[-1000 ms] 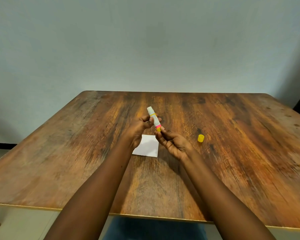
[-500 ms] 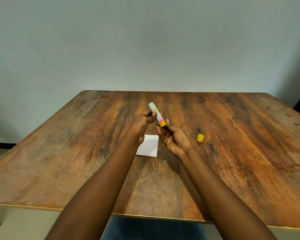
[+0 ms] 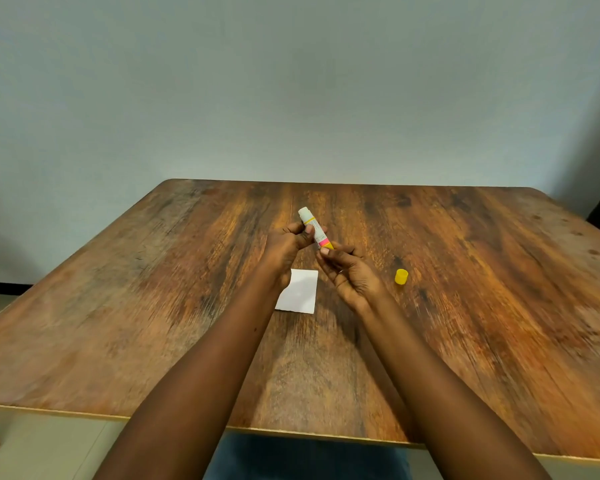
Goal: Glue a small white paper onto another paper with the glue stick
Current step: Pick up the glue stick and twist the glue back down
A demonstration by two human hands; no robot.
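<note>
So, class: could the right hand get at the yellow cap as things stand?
Probably yes: the yellow cap stands alone just right of the right hand, nothing between them, but its fingers must first release the glue stick.

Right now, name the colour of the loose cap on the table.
Yellow: the small plastic cap shows best in the head view.

Yellow cap (image 3: 401, 276) right of white paper (image 3: 300, 295).

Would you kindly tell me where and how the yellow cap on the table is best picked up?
Pinch the cap across its round side wall, coming down from above. It seems to stand on end on the table, clear of the paper, so thumb and finger fit either side; the right hand is nearest.
</note>
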